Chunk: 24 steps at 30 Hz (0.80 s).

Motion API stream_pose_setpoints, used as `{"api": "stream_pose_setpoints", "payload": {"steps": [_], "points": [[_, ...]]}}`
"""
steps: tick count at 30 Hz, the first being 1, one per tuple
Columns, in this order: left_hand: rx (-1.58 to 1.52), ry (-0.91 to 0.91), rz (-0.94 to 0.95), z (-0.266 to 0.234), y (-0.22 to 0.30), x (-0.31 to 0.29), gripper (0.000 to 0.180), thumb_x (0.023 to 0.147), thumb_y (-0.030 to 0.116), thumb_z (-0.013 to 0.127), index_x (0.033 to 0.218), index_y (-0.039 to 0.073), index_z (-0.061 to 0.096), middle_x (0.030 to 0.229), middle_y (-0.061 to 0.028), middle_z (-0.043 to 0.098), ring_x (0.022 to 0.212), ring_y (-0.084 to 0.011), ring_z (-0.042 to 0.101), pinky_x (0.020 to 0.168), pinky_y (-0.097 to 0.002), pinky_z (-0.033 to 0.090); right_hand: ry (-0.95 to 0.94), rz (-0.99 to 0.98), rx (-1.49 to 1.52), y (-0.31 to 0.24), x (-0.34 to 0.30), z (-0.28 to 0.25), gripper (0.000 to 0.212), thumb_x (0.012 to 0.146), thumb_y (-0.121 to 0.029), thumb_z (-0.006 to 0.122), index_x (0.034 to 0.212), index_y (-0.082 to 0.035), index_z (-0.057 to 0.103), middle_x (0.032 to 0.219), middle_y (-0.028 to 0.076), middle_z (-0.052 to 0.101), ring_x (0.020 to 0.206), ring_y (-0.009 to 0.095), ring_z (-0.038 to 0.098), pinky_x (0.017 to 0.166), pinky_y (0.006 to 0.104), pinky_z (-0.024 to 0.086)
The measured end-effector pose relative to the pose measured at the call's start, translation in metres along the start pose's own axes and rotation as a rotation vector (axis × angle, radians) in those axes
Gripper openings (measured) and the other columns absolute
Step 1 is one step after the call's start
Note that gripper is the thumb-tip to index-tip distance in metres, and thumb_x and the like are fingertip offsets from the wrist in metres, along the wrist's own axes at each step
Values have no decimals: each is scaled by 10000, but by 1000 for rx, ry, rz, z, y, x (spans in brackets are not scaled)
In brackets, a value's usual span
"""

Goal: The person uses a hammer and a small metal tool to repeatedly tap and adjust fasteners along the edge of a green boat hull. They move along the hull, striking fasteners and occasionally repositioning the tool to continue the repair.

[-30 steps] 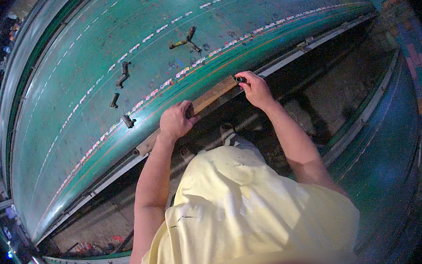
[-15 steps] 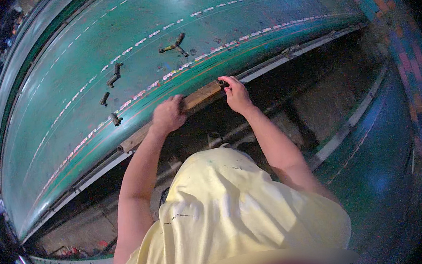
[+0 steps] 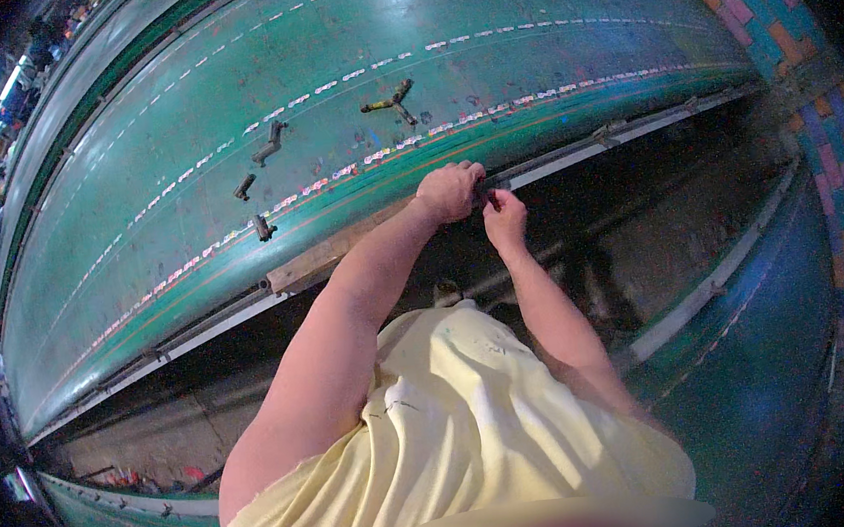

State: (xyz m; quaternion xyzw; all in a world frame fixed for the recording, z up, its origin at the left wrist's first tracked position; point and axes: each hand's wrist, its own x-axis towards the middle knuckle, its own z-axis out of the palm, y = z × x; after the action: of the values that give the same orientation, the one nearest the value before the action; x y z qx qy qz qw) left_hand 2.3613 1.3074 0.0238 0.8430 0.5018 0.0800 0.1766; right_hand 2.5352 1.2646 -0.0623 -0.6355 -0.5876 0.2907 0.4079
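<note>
My left hand is closed at the right end of a wooden board, which lies along the near edge of the green surface. A small dark cylindrical piece shows at its fingertips; the fingers hide most of it. Just right of and below it, my right hand has thumb and fingers pinched together against the dark piece's near side. Whatever the pinch holds is too dark to make out. Farther off on the green surface lie a three-armed dark fitting, a bent one and two short ones.
A long green work surface with dashed white lines stretches left to right, edged by a metal rail. A dark gap separates it from another green surface behind me. Coloured bricks border the far right.
My left hand has slid right along the board to the dark piece at its end. My right hand has shifted down and turned into a pinch. The whole view has moved slightly.
</note>
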Motion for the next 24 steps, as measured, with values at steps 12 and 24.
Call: {"api": "stream_pose_setpoints", "payload": {"steps": [12, 24], "points": [[84, -20, 114, -4, 9, 0, 393, 954, 231, 742, 1300, 110, 599, 1311, -155, 689, 1223, -394, 703, 971, -511, 627, 109, -8, -109, 16, -4, 7, 132, 898, -89, 831, 1004, -24, 785, 904, 134, 815, 823, 252, 787, 779, 410, 593], [37, 41, 124, -2, 8, -7, 339, 990, 210, 672, 1310, 120, 600, 1246, -149, 711, 1136, -378, 731, 945, -493, 631, 46, -39, -312, -2, -12, 3, 349, 831, 2, 687, 1179, -10, 716, 1181, 248, 738, 1114, 495, 691, 983, 567, 543]]}}
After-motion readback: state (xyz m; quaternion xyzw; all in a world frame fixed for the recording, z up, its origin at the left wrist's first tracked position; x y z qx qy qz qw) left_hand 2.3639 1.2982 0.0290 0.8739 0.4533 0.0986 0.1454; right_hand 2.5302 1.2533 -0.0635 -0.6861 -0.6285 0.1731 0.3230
